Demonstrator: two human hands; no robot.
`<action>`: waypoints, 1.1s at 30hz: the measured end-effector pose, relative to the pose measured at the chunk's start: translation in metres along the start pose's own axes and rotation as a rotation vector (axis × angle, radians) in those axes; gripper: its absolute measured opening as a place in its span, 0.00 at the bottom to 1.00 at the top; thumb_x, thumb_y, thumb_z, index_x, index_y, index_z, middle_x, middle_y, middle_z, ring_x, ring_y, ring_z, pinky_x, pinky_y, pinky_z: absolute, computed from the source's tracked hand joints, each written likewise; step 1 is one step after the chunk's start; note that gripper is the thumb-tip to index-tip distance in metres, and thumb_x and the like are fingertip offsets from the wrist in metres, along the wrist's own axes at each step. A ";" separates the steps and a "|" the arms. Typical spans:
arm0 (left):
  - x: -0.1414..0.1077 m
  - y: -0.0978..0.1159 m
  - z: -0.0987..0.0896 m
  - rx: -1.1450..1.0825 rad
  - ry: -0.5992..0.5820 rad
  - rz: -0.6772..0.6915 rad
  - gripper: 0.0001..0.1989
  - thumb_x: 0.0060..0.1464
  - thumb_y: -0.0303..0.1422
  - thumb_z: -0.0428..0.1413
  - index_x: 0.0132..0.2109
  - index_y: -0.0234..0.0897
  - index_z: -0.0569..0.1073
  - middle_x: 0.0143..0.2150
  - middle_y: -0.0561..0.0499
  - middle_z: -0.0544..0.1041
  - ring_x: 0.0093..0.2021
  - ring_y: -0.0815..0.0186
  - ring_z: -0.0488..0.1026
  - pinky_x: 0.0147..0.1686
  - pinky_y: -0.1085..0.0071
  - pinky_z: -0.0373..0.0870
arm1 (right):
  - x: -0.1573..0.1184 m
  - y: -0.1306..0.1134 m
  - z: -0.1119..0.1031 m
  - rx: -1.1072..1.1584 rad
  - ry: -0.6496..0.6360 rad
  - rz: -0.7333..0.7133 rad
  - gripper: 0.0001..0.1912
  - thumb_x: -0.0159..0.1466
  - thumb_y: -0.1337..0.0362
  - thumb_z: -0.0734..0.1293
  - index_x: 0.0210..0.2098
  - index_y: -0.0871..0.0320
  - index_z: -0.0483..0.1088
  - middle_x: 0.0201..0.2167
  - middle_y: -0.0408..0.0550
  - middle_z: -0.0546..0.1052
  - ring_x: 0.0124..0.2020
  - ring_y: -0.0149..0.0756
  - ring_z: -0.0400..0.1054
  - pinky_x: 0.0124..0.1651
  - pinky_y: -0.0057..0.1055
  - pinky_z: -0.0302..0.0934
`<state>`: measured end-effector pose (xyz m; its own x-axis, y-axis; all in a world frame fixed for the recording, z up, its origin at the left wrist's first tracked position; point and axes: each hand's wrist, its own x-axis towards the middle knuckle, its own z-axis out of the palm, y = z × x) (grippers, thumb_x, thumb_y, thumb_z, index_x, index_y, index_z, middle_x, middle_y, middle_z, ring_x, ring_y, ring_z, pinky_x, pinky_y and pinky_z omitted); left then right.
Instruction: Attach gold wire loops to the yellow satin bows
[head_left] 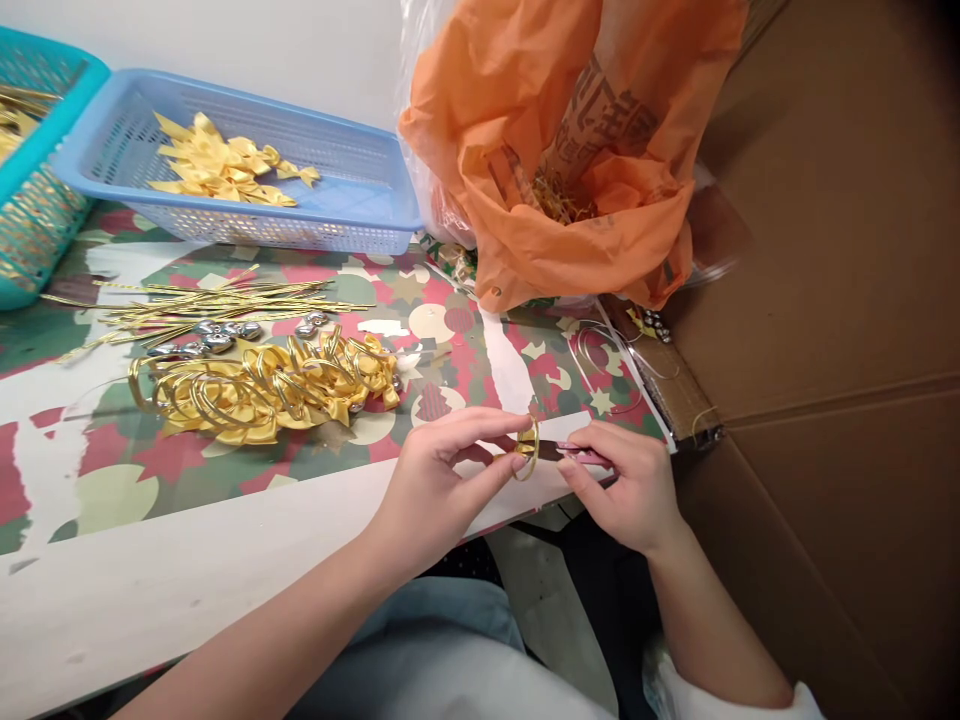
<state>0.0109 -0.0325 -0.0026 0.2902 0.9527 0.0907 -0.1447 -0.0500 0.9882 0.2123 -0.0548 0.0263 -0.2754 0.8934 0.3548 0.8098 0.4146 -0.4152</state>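
Near the table's front edge, my left hand pinches a gold twist-tie loop between thumb and fingers. Closed around a small pink-handled cutting tool, apparently scissors, is my right hand. The tool's dark metal end points left and reaches the loop; my fingers partly hide it, so I cannot tell if the blades touch the tie. To the left lies a pile of yellow ribbon bows with gold loops. Behind it are straight gold twist ties and silver heart-shaped pieces.
A blue basket with yellow bows stands at the back, beside a teal basket. An orange plastic bag with gold scraps stands open at the back right. Large cardboard borders the right side. Clear thin wire lies near the bag.
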 end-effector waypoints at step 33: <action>0.001 0.001 0.002 -0.067 0.080 -0.193 0.07 0.46 0.29 0.66 0.36 0.35 0.82 0.35 0.47 0.83 0.34 0.63 0.80 0.35 0.69 0.80 | -0.002 0.002 0.004 -0.038 0.034 -0.027 0.09 0.63 0.59 0.66 0.29 0.57 0.70 0.21 0.41 0.73 0.21 0.29 0.68 0.24 0.25 0.55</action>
<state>0.0125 -0.0322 -0.0016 0.2434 0.9634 -0.1123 -0.1568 0.1533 0.9756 0.2124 -0.0550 0.0215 -0.2802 0.8755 0.3937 0.8218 0.4308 -0.3730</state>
